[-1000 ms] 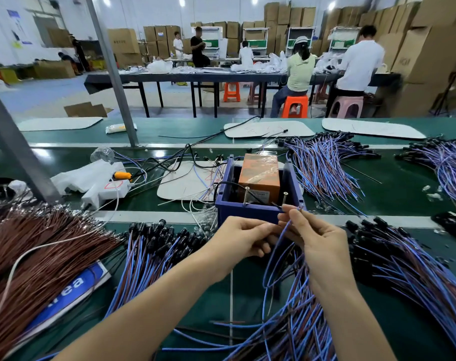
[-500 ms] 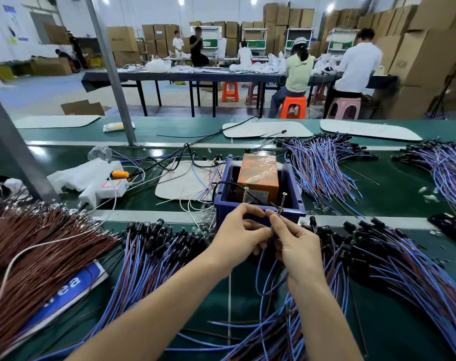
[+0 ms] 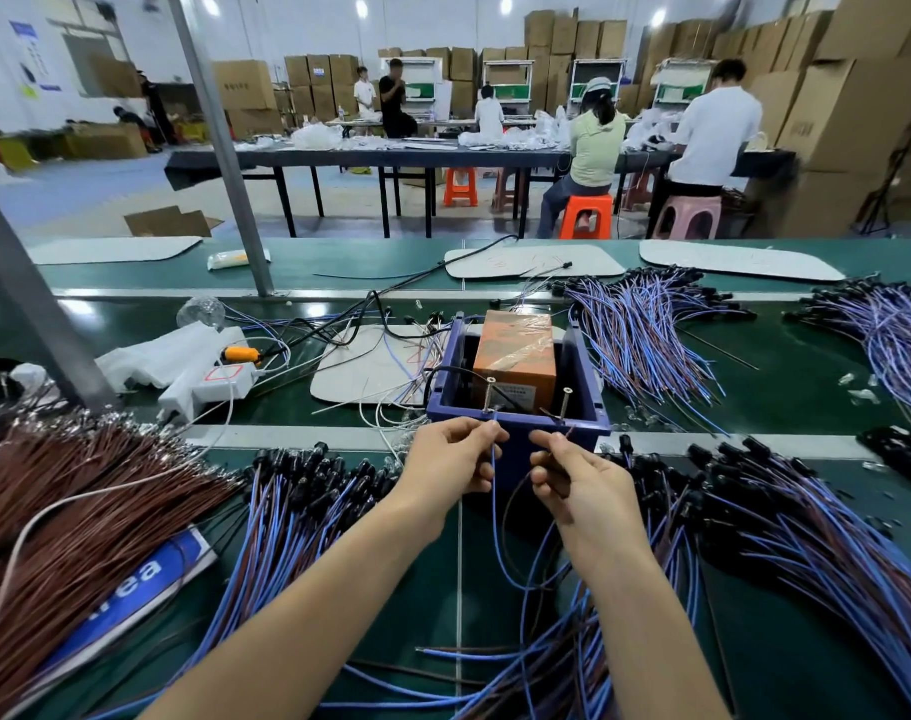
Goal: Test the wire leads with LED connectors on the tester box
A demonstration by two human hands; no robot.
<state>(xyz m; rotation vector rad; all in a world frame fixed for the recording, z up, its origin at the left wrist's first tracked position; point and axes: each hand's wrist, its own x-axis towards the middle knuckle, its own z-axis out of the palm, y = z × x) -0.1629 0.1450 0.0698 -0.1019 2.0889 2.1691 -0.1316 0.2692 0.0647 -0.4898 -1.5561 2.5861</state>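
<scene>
The tester box is a dark blue bin holding an orange block, with two upright metal screws on its near rim. My left hand pinches the blue wire of a lead, its tip up by the left screw. My right hand pinches the lead's brown wire, its tip close to the right screw. The lead loops down between my hands. Whether the tips touch the screws I cannot tell.
Piles of blue-and-brown leads with black LED connectors lie left, right and behind the box. A heap of brown wires fills the far left. A white power strip and cables sit behind. A grey post slants at left.
My hands have parted: the left moved left toward one screw, the right moved right toward the other, spreading the lead's two wire ends apart in front of the box.
</scene>
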